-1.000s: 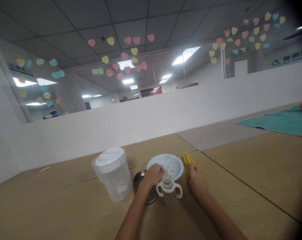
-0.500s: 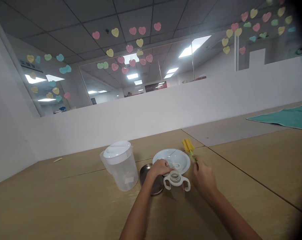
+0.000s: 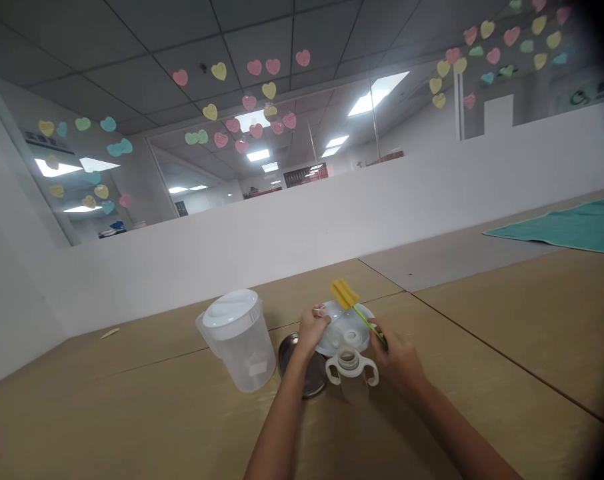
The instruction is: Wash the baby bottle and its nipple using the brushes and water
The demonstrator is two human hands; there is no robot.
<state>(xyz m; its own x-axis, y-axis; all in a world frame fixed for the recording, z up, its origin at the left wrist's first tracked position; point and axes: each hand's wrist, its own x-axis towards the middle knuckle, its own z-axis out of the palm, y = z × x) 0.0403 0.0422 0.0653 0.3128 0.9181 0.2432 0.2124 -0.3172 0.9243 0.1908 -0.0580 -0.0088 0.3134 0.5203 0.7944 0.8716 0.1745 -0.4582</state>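
Observation:
My right hand (image 3: 399, 357) is closed around the green handle of a bottle brush (image 3: 345, 294), its yellow sponge head raised over the far side of a white bowl (image 3: 366, 339). At the bowl's left edge, my left hand (image 3: 313, 331) has its fingers pinched together on a small whitish thing too small to name. Clear pieces and a white ring lie in the bowl, their kind unclear. In front of the bowl stands a baby bottle (image 3: 349, 360) without a lid, with two white side handles. Neither hand touches it.
A clear pitcher (image 3: 245, 357) with a white lid stands left of a dark round metal dish (image 3: 312, 380). A thin wooden piece (image 3: 110, 333) lies at far left. A teal cloth (image 3: 567, 225) covers the far right. A white wall (image 3: 262, 243) borders the table's back.
The brush has swung left, from beside the bowl to over it. My left hand has drawn back from the bowl's middle to its left side, fingers now raised. The view has shifted slightly.

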